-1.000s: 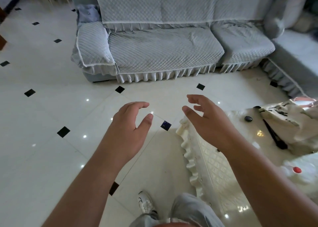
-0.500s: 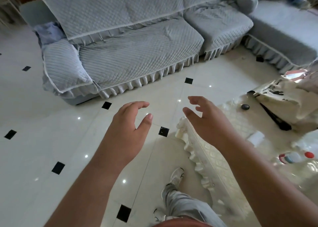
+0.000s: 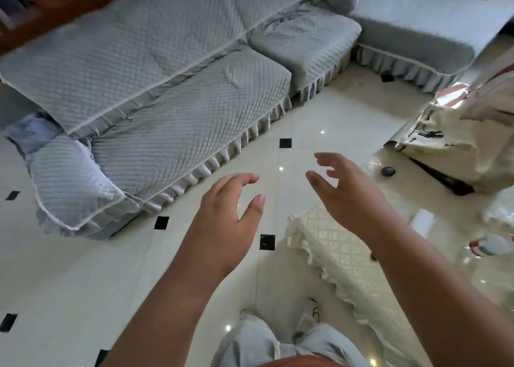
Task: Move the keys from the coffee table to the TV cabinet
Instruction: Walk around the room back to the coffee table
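A small dark key fob [image 3: 388, 171] lies on the glossy coffee table [image 3: 345, 255], which has a cream quilted, frilled cover. My right hand [image 3: 350, 197] hovers open above the table's near corner, a short way left of the fob and apart from it. My left hand [image 3: 228, 222] is open over the floor, left of the table, holding nothing. The TV cabinet is out of view.
A grey quilted sofa [image 3: 172, 94] runs along the far side, with a second section [image 3: 417, 30] at the back right. On the table lie a printed cream bag [image 3: 450, 144], a black strap [image 3: 442, 177] and a bottle [image 3: 492, 245]. White tiled floor [image 3: 83, 277] spreads to the left.
The view has swung right and tilted, so the sofa now slants across the frame. Both hands stay open and raised, and the right hand is closer to the dark fob.
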Demonstrator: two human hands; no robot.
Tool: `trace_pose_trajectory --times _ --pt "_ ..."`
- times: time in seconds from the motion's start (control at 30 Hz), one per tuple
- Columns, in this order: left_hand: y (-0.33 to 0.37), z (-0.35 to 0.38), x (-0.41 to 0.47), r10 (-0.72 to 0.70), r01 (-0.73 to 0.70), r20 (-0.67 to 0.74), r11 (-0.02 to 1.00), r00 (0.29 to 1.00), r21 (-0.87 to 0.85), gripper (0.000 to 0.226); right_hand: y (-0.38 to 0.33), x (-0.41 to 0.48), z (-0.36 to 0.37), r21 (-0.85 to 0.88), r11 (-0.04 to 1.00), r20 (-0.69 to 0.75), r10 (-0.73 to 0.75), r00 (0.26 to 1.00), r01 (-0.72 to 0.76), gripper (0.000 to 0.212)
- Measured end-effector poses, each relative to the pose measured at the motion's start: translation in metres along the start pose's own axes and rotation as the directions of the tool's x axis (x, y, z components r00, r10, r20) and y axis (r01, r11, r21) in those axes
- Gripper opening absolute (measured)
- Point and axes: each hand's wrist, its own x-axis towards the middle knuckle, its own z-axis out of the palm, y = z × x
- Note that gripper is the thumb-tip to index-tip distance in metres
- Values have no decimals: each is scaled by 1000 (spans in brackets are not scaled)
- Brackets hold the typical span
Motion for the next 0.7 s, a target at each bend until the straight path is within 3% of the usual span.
trace_pose_trajectory --times 0.17,0.3,0.5,0.7 --pt "25 35 65 147 -147 151 989 978 -12 34 35 3 -29 58 986 -127 163 978 -156 48" --pt "48 73 107 290 -279 285 957 914 -80 35 68 -7 -51 111 949 -261 315 913 -296 48" --pt "68 122 160 459 -413 484 887 745 -205 37 97 -28 -62 303 827 -418 562 713 -473 46" --pt "71 151 196 545 -493 607 826 578 -273 37 107 -36 -40 378 728 -522 677 519 -571 45"
